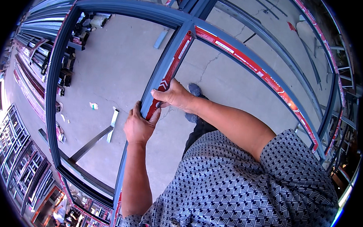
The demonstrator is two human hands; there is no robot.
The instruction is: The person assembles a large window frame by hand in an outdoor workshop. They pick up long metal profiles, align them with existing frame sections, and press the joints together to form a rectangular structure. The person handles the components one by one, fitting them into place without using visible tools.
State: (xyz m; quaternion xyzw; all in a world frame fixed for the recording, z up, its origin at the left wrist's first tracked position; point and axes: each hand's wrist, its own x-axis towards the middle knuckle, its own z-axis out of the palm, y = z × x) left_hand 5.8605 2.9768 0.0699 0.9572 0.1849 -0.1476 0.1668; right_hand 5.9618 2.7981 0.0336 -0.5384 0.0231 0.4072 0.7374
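Observation:
A large blue-grey metal frame (125, 8) stretches before me, split by a middle bar (163, 75). Red printed protective film (176, 61) runs along this bar, its far end curled. My right hand (176, 96) closes over the bar, thumb across the film and some fingertips hidden beneath. Just nearer to me, my left hand (140, 126) grips the bar's left edge, thumb beside the film. Between the hands shows a small dark spot on the bar that I cannot make out. More red film (247, 61) covers the frame's right crossbar.
Long metal profiles (49, 19) are stacked at the far left. Finished-looking frames (18, 152) stand at the lower left. An angled metal piece (112, 125) lies on the concrete floor (107, 63). My shoe (194, 90) shows below the frame. Another person (61, 209) is at the lower left.

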